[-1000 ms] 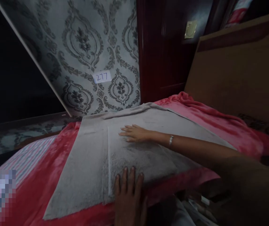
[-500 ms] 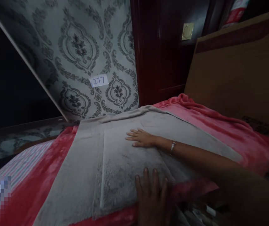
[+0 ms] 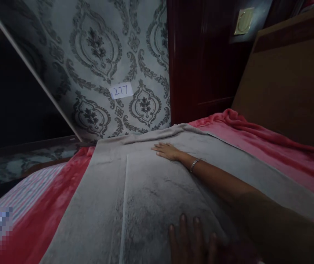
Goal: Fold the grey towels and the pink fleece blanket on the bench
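Observation:
A grey plush cloth [image 3: 102, 190] lies spread over a red and pink blanket [image 3: 245, 126]. A rectangular folded layer [image 3: 146, 190] of the same grey fabric sits on it, its pale left edge running toward me. My right hand [image 3: 166, 151], with a silver bracelet at the wrist, rests palm down near that layer's far end, fingers stretched out. Closer to me, my left hand [image 3: 191, 242] is at the near part of the layer, fingers spread and pointing away. The bottom of the picture cuts it off. Neither hand grips anything.
Behind the cloth stands a wall with patterned wallpaper and a paper label [image 3: 121, 90] reading 277. A dark red wooden panel [image 3: 201, 58] and a large cardboard box [image 3: 289, 80] are at the right. Striped fabric [image 3: 33, 183] lies at the left, below a dark screen-like panel [image 3: 14, 91].
My right hand has slid farther away over the folded layer, toward its far end. My left hand now appears lower in the picture. The view has shifted slightly.

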`<state>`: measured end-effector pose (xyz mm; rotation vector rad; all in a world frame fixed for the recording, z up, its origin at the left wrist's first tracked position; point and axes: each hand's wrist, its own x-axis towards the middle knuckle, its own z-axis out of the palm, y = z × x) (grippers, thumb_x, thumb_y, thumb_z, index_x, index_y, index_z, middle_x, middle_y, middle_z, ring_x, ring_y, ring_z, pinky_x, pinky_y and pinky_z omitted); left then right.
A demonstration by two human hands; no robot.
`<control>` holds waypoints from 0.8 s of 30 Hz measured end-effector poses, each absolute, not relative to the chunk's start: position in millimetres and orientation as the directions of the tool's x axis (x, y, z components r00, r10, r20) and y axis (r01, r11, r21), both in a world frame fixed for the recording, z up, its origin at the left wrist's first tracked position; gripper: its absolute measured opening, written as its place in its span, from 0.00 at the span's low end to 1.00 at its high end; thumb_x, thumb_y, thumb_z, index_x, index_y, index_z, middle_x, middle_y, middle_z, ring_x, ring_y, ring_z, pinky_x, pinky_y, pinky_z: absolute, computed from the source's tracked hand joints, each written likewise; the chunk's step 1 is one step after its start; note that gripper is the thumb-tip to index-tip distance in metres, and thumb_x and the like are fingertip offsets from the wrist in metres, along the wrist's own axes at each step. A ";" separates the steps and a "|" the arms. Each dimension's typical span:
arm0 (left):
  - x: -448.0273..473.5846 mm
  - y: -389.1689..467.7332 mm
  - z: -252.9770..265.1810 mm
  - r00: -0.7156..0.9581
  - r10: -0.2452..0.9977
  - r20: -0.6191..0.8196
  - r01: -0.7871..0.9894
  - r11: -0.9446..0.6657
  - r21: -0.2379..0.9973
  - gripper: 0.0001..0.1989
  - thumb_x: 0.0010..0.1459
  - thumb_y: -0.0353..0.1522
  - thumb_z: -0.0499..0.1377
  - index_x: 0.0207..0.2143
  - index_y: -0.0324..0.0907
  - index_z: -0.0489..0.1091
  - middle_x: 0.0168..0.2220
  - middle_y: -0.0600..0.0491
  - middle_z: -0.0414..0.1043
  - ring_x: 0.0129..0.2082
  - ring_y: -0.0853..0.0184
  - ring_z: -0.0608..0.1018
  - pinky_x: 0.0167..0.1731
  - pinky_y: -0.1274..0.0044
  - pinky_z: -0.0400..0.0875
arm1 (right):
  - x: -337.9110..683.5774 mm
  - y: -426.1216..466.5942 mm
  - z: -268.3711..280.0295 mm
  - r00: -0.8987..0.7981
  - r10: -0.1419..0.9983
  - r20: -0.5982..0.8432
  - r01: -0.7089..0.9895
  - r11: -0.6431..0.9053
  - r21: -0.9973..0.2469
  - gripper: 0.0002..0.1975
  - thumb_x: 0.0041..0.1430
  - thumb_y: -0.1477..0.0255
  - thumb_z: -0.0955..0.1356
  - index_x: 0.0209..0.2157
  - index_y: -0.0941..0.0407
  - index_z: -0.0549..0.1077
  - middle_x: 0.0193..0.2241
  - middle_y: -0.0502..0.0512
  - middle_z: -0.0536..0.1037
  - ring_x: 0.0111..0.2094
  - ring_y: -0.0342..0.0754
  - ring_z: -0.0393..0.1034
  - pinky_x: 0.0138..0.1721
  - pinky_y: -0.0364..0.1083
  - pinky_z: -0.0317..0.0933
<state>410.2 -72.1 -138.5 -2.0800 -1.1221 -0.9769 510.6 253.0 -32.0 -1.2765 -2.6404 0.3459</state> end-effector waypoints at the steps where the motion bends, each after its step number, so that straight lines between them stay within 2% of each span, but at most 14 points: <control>1: 409.4 -73.4 -134.5 0.385 0.444 0.809 0.863 -0.485 -0.145 0.25 0.49 0.43 0.70 0.51 0.55 0.74 0.62 0.50 0.70 0.68 0.43 0.61 0.64 0.45 0.56 | 510.3 249.4 -28.9 -0.589 0.806 0.060 0.767 0.580 -0.275 0.30 0.73 0.55 0.54 0.71 0.46 0.54 0.72 0.56 0.49 0.72 0.59 0.40 0.68 0.65 0.38; 3: 406.0 -78.9 -121.2 0.430 0.474 0.769 0.848 -0.505 -0.163 0.26 0.50 0.43 0.69 0.53 0.53 0.73 0.64 0.48 0.67 0.69 0.41 0.58 0.64 0.45 0.54 | 509.2 238.9 -19.8 -0.517 0.855 0.050 0.824 0.513 -0.242 0.30 0.72 0.56 0.55 0.72 0.48 0.53 0.73 0.57 0.46 0.73 0.60 0.38 0.68 0.67 0.37; 5: 399.1 -87.7 -101.4 0.504 0.535 0.678 0.817 -0.549 -0.175 0.29 0.53 0.45 0.66 0.57 0.53 0.71 0.66 0.47 0.64 0.69 0.41 0.59 0.63 0.45 0.57 | 505.7 224.1 -9.5 -0.472 0.879 0.074 0.854 0.476 -0.208 0.30 0.72 0.58 0.56 0.71 0.49 0.54 0.73 0.58 0.43 0.73 0.62 0.34 0.68 0.69 0.35; 7: 387.3 -97.7 -78.4 0.558 0.609 0.564 0.790 -0.598 -0.137 0.31 0.57 0.46 0.61 0.62 0.52 0.66 0.67 0.49 0.62 0.68 0.45 0.60 0.62 0.48 0.61 | 498.0 203.1 -1.1 -0.515 0.850 0.115 0.827 0.527 -0.195 0.30 0.72 0.58 0.57 0.72 0.49 0.53 0.73 0.58 0.41 0.73 0.63 0.32 0.67 0.71 0.34; 9: 369.7 -106.8 -57.0 0.556 0.665 0.499 0.790 -0.610 -0.066 0.31 0.60 0.46 0.58 0.64 0.50 0.64 0.67 0.49 0.62 0.69 0.50 0.60 0.63 0.51 0.61 | 486.0 174.3 3.1 -0.639 0.757 0.135 0.733 0.653 -0.193 0.30 0.72 0.58 0.57 0.71 0.48 0.54 0.73 0.58 0.41 0.73 0.63 0.33 0.67 0.71 0.35; 11: 347.6 -113.9 -42.9 0.501 0.711 0.492 0.826 -0.563 -0.027 0.29 0.61 0.43 0.57 0.64 0.47 0.64 0.67 0.48 0.63 0.69 0.52 0.60 0.65 0.50 0.57 | 471.9 140.0 2.7 -0.786 0.607 0.118 0.580 0.790 -0.196 0.29 0.71 0.57 0.58 0.70 0.47 0.56 0.73 0.57 0.45 0.73 0.64 0.35 0.67 0.71 0.35; 14: 315.6 -120.5 -42.3 0.399 0.765 0.506 0.900 -0.433 -0.054 0.31 0.59 0.39 0.60 0.65 0.48 0.63 0.68 0.47 0.61 0.69 0.48 0.59 0.64 0.46 0.55 | 452.5 96.5 -3.2 -0.921 0.378 0.088 0.353 0.910 -0.219 0.28 0.71 0.55 0.58 0.70 0.44 0.57 0.72 0.55 0.49 0.73 0.61 0.38 0.67 0.71 0.34; 16: 302.0 -122.4 -54.8 0.335 0.787 0.517 0.936 -0.342 -0.085 0.34 0.56 0.41 0.64 0.65 0.51 0.63 0.69 0.46 0.59 0.69 0.43 0.58 0.62 0.45 0.56 | 442.1 85.8 -7.2 -0.944 0.319 0.083 0.291 0.925 -0.243 0.28 0.72 0.55 0.57 0.70 0.44 0.56 0.72 0.55 0.49 0.73 0.59 0.38 0.68 0.69 0.33; 18: 296.4 -122.8 -72.8 0.298 0.777 0.554 0.952 -0.288 -0.108 0.38 0.52 0.45 0.67 0.64 0.53 0.64 0.69 0.45 0.58 0.69 0.41 0.56 0.62 0.46 0.55 | 433.3 93.1 -9.4 -0.940 0.334 0.075 0.306 0.917 -0.256 0.29 0.72 0.54 0.57 0.71 0.45 0.55 0.73 0.55 0.48 0.73 0.58 0.37 0.68 0.68 0.32; 21: 296.9 -120.9 -97.4 0.278 0.733 0.621 0.956 -0.272 -0.108 0.40 0.47 0.49 0.69 0.63 0.55 0.66 0.68 0.45 0.60 0.70 0.42 0.55 0.65 0.47 0.50 | 420.6 127.3 -9.5 -0.909 0.414 0.038 0.391 0.882 -0.261 0.31 0.71 0.52 0.57 0.71 0.45 0.53 0.73 0.55 0.47 0.73 0.59 0.36 0.68 0.67 0.32; 24: 298.4 -116.1 -111.2 0.254 0.685 0.682 0.956 -0.286 -0.069 0.36 0.46 0.50 0.69 0.59 0.55 0.70 0.65 0.46 0.65 0.72 0.44 0.52 0.66 0.49 0.49 | 407.0 169.0 -9.1 -0.864 0.503 -0.005 0.488 0.836 -0.252 0.31 0.71 0.52 0.56 0.71 0.45 0.53 0.73 0.53 0.45 0.73 0.59 0.35 0.68 0.67 0.33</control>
